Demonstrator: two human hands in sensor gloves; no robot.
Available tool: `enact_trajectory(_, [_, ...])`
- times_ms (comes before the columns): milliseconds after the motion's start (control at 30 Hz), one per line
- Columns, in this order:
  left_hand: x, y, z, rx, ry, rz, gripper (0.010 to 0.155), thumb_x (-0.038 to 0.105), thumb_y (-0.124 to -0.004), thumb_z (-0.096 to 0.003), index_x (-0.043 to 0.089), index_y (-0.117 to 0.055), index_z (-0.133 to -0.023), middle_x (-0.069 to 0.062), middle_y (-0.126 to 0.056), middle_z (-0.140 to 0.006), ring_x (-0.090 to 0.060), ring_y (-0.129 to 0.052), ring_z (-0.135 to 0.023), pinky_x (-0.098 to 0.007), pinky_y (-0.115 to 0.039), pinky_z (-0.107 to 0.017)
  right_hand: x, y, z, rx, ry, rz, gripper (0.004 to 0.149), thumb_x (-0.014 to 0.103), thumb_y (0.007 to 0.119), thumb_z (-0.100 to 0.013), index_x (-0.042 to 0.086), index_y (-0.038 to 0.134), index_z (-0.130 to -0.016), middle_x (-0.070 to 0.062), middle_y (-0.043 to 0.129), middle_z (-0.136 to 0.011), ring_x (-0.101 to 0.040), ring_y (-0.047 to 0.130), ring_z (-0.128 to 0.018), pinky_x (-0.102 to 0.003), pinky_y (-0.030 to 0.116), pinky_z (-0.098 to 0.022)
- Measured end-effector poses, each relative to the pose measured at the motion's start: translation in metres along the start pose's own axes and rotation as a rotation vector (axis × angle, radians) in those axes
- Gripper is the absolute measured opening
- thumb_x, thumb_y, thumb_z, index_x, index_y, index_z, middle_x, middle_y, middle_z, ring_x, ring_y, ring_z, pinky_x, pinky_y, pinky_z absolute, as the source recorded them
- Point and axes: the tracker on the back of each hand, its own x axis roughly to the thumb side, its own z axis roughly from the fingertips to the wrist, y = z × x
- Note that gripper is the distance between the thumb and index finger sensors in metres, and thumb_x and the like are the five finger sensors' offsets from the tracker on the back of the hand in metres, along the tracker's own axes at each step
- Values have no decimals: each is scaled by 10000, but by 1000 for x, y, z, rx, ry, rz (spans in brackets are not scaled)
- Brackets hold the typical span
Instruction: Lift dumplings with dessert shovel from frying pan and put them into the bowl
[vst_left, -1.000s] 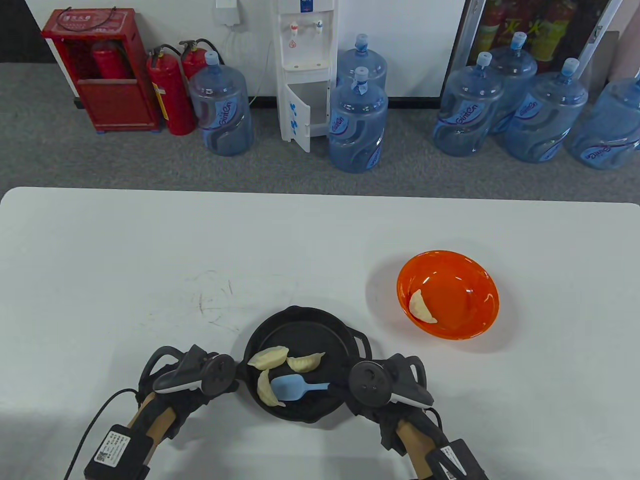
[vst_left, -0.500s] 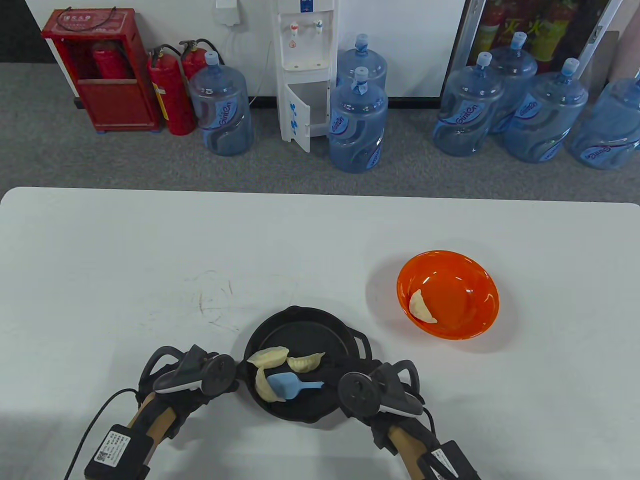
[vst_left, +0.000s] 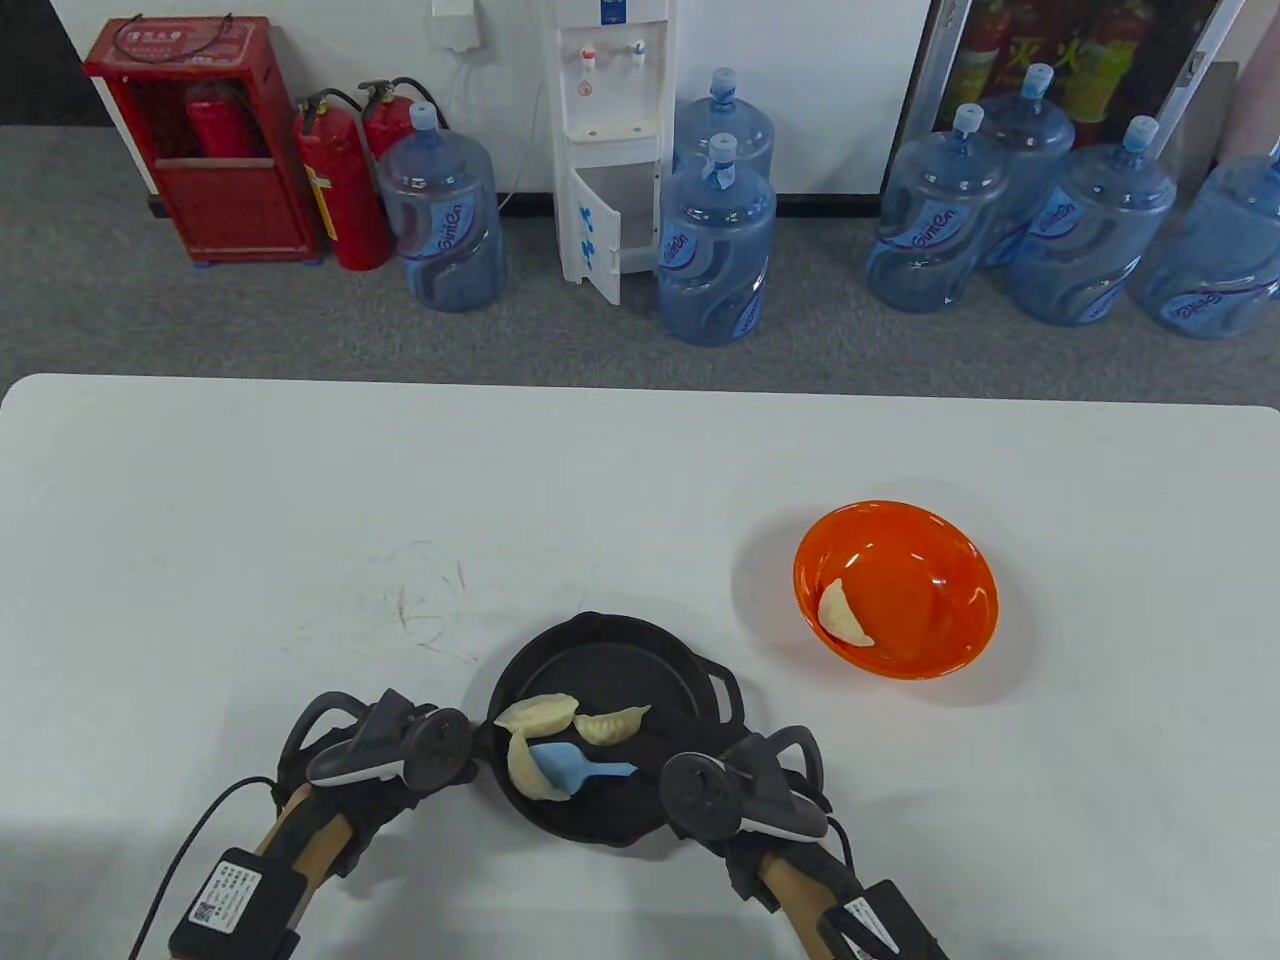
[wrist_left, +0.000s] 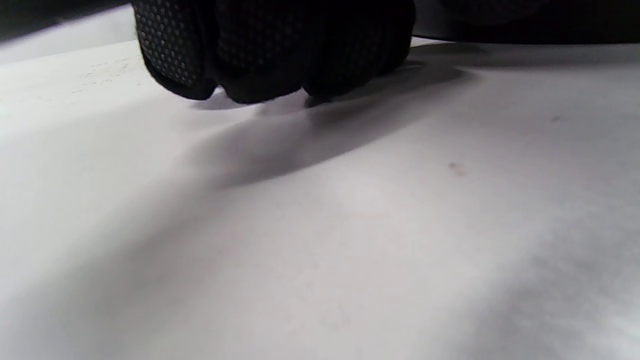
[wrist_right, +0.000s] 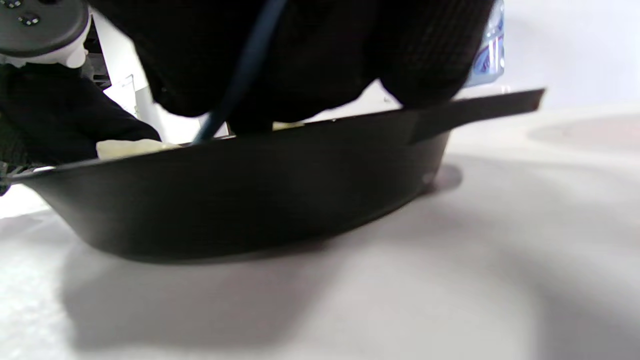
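Observation:
The black frying pan (vst_left: 600, 660) sits near the table's front edge and holds three pale dumplings (vst_left: 612, 724). My right hand (vst_left: 655, 768) pinches the handle of the blue dessert shovel (vst_left: 565, 765). The shovel's blade lies against the front-left dumpling (vst_left: 522, 768). In the right wrist view the shovel handle (wrist_right: 245, 75) runs down between my gloved fingers (wrist_right: 425, 55) above the pan wall (wrist_right: 240, 200). My left hand (vst_left: 455, 750) is at the pan's left edge, its curled fingers (wrist_left: 270, 55) on the table. The orange bowl (vst_left: 920, 590) stands to the right with one dumpling (vst_left: 842, 615) inside.
The pan's loop handle (vst_left: 728, 690) points toward the bowl. White table (vst_left: 300, 520) stretches behind and to both sides. Beyond the far edge stand water bottles (vst_left: 715, 250), a dispenser (vst_left: 610, 140) and fire extinguishers (vst_left: 340, 190) on the floor.
My right hand slid left and toward me, pushing the shovel blade left against the front-left dumpling, which shifted slightly. The left hand and the pan stayed put.

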Motion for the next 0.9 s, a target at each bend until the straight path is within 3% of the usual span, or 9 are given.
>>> enact_trajectory(400, [0,0,0,0,0,1,568,564,-594,-471,230,-669,-923,69,-850,-686,-129,-955,-474,-487,-784,-661,-28,-8,3,29,68,-246,424,418,761,-594,253,848,-975,-63,893,-833,-90,906,-467,-421,836,-481])
enact_trajectory(900, [-1,-1,0,0,-5,19,570,566,-595,-471,228,-669,-925,69,-849,-689,-131,-953,-478,-488,-781,-663,-54,-46,17,-150,137,-376,424,417,760,-598,251,845,-978,-65,891,-834,-90,905,-467,-422,834,-480])
